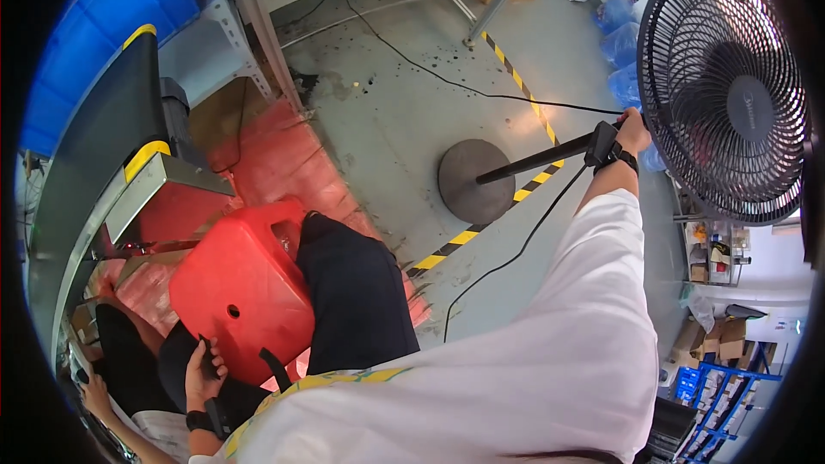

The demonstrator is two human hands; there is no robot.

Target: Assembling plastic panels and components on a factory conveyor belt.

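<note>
In the head view, the floor fan [752, 107] is seen at the right, its round base [468, 185] set on the grey floor [378, 112] beside the striped tape [455, 245]. The top of its pole [537, 161] is gripped by the right hand [634, 132]; well apart from it, a small dark object [209, 361] is held in the left hand [202, 378] by the red stool [245, 283]. For good control, a firm grip is advised, with fingertips kept off the grille, the base kept flat, and the black cord [481, 93] given enough slack not to be snagged
</note>
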